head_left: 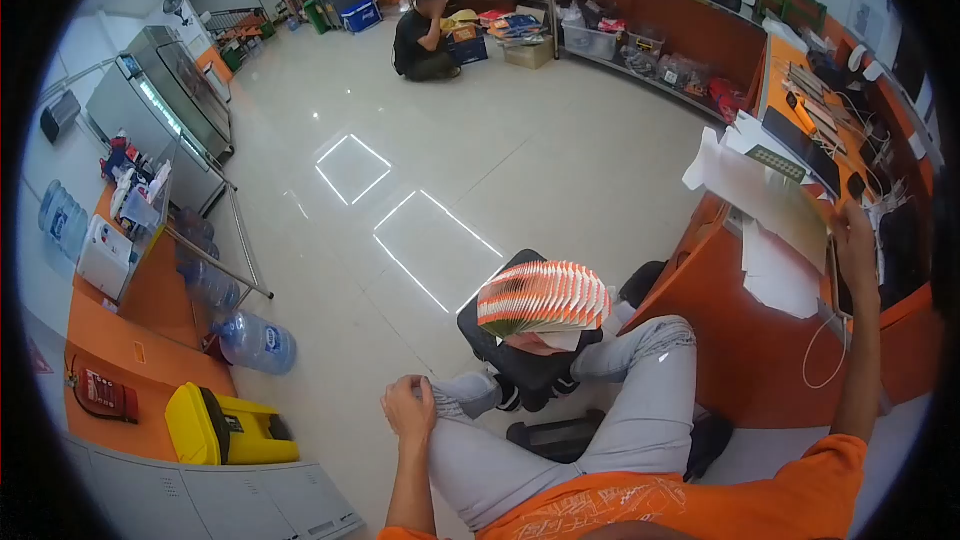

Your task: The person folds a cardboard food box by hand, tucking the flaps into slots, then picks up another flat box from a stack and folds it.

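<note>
My left hand [410, 407] rests on my bent left knee, its fingers lying over the grey jeans [640, 410] with nothing held in them. Over at the right, my right hand [855, 245] reaches up to the edge of the cluttered desk [775, 90], fingers stretched out beside a small black object [856, 186]. Nothing shows in its grip. Between my feet stands a black stool or chair seat [480, 340]. A fanned stack of orange-and-white folded papers [543, 296] lies on it, apart from both hands.
Loose paper sheets [780, 270] hang over the desk's front. At left are a water jug [258, 342], a yellow bin [225, 427], a fire extinguisher [104, 397] and a metal-legged table [240, 240]. A person [425, 35] sits on the floor by low shelves [640, 55].
</note>
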{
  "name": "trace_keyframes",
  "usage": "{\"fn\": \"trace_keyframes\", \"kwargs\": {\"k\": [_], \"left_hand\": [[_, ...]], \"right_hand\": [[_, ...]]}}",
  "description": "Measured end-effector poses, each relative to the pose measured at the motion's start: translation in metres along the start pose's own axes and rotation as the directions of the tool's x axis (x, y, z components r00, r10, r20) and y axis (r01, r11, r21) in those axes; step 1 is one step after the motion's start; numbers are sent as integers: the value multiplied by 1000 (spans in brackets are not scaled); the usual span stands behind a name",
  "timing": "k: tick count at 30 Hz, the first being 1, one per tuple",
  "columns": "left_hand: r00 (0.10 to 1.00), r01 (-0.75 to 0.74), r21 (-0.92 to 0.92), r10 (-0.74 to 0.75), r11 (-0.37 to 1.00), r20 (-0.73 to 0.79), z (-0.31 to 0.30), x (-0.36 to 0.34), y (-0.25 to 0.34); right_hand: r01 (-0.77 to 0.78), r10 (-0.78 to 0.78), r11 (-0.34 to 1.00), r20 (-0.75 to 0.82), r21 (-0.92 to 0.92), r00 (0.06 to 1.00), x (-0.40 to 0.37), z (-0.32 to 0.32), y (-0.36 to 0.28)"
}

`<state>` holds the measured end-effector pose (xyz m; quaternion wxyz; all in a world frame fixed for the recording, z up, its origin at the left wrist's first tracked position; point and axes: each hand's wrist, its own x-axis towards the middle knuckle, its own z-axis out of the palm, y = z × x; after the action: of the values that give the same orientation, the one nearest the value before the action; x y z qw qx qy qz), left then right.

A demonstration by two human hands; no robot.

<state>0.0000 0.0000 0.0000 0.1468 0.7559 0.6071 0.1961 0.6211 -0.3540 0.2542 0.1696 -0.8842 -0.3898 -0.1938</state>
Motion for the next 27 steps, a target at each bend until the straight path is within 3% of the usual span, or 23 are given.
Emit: {"fn": "trace_keyframes", "kwargs": {"k": [6,8,11,15,17,18,20,22,23,25,27], "left_hand": [[1000,2,12,-1,1000,-30,1,4,-2],[1000,3,-13,-3,1000,-12,-2,4,1],[999,-15,-44,13,999,-50,5,0,-6],[995,55,-256,-74,965,-66,6,3,2],[994,6,-643,-76,766,-81,-11,3,44],[994,4,-640,-74,769,-83,-29,3,72],[987,-162,-791,99,591,-128,-73,5,136],[917,-391,-813,258,432,-304,-98,10,169],[910,-403,-830,263,386,-319,-115,10,193],[905,-410,-842,269,350,-329,-123,13,225],[976,-80,-965,214,250,-26,-112,13,239]], "right_hand": [[-71,79,995,-129,65,988,2,-7,-2],[60,-69,997,-365,-38,928,3,-10,-12],[-64,22,992,-346,-112,938,-3,-30,-19],[242,-237,969,-459,-50,856,-19,-47,-62],[298,-239,953,-472,54,849,-30,-38,-92],[354,-247,923,-474,152,845,-36,-32,-109],[508,-325,772,-450,381,832,-46,-22,-165],[527,-384,718,-373,454,845,-57,-14,-207],[526,-451,626,-284,576,846,-57,-22,-230],[433,-385,547,-244,717,890,-63,-10,-258],[402,-391,491,-217,773,894,-72,1,-274]]}}
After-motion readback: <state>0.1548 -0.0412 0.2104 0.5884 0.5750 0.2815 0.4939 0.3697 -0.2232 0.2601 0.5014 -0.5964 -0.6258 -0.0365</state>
